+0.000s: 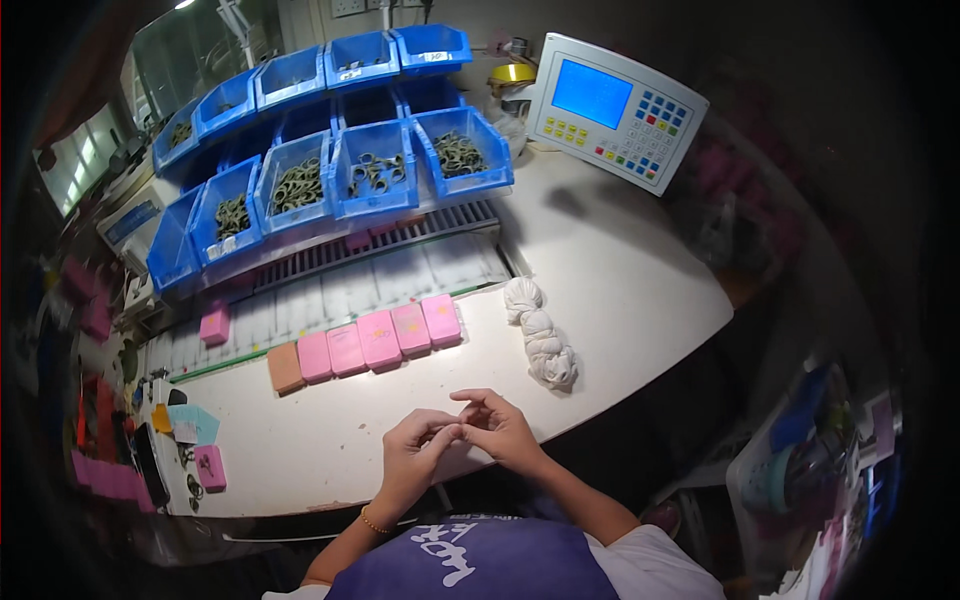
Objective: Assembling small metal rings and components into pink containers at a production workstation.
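Observation:
My left hand (416,450) and my right hand (504,434) meet at the fingertips above the front edge of the white table (340,440). The fingers of both are curled and pinched together. Anything between them is too small or hidden to make out. Beyond my hands stands a slanting row of pink blocks (379,340), with a brownish-orange block (286,368) at its left end. To the right of that row lies a twisted, knotted white cloth (541,335), apart from my right hand.
Blue bins (297,180) stand in tiers at the back, several holding small greenish ring-shaped parts. A control panel (618,112) with a blue screen stands back right. One pink block (214,324) sits behind the row; another (210,468) lies front left near loose rings (194,487).

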### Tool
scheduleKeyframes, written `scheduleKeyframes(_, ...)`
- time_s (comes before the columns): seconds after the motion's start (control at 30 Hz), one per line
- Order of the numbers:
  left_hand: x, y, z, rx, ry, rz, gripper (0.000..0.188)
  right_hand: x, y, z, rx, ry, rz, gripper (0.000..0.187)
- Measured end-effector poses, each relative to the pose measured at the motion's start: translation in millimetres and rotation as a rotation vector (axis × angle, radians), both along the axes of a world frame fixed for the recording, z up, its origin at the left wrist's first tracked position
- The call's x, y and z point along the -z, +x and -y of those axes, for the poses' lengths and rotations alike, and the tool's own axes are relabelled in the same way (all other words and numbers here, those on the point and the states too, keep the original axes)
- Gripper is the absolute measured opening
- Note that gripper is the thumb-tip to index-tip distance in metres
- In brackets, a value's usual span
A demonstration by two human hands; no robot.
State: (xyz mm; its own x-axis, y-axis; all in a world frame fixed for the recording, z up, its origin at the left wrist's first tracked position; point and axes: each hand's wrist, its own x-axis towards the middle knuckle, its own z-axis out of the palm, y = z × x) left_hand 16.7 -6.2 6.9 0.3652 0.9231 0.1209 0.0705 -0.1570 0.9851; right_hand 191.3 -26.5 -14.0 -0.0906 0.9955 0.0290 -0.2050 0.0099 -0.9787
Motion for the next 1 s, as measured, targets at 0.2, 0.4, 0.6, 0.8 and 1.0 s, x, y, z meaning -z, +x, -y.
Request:
scheduleKeyframes(0.2,-4,-9,-3,0.047,-0.342,0.203,0.013,-5,5,2,-0.061,-0.106,-0.137,0.045)
scheduleKeyframes(0.4,-1,-13,-6,0.072,-0.329,0.191,0.011,2,5,-4,-0.247,-0.149,-0.154,0.033)
scheduleKeyframes(0.6,-1,-16,2,0.016,-0.155,-0.218,0.028,-1,14,-33,0.110,0.191,0.492,0.024)
scheduleKeyframes(0.8,-29,-39,24,0.503,-0.222,-0.472,0.025,-18,52,-141,0.139,0.466,0.886,0.075)
scheduleKeyframes(1.0,-11,-58,18,0.207,-0.621,0.099,0.031,-47,44,-127,-0.002,0.308,0.993,0.089)
